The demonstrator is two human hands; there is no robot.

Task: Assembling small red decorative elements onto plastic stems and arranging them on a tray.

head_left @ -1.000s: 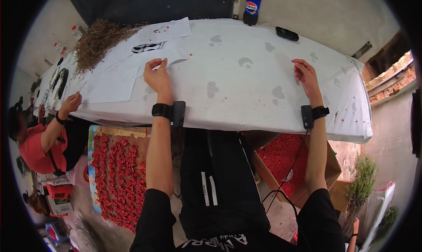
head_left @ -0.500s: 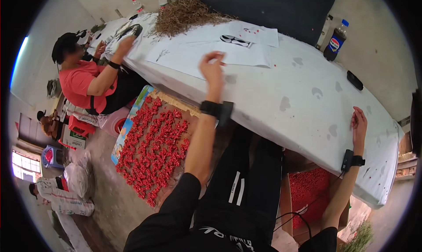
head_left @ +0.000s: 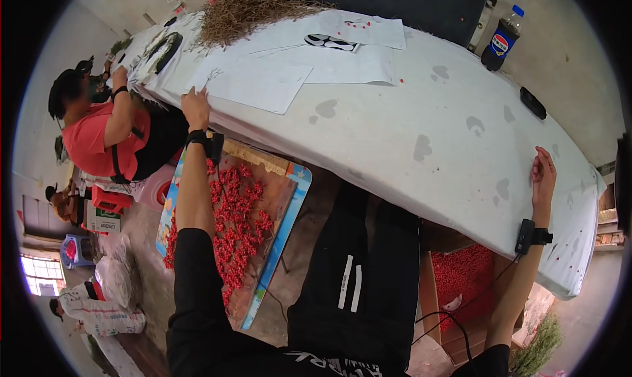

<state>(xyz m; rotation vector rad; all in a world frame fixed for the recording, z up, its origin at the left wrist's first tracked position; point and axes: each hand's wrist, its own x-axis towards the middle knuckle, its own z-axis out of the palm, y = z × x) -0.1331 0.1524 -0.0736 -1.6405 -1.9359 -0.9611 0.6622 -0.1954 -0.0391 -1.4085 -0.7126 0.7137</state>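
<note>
My left hand reaches to the table's left front edge, its fingers closed at the lower end of a thin bare twig. The twig's branching tips lie over a white paper sheet; the exact grip is partly hidden by the fingers. Over the table's right part, my right hand is raised with loosely bent fingers apart, nothing visible in them. Below my left forearm, clusters of red berries cover a low board with a blue patterned rim.
A pile of brown twigs sits at the table's back left. Dark soda bottle and black case stand at the back right. Loose red berries fill a box beneath the table. A person in a red shirt sits at left.
My left hand has moved left and down from above the papers to the twig at the table edge. My right hand stays nearly where it was. The view has shifted slightly.
</note>
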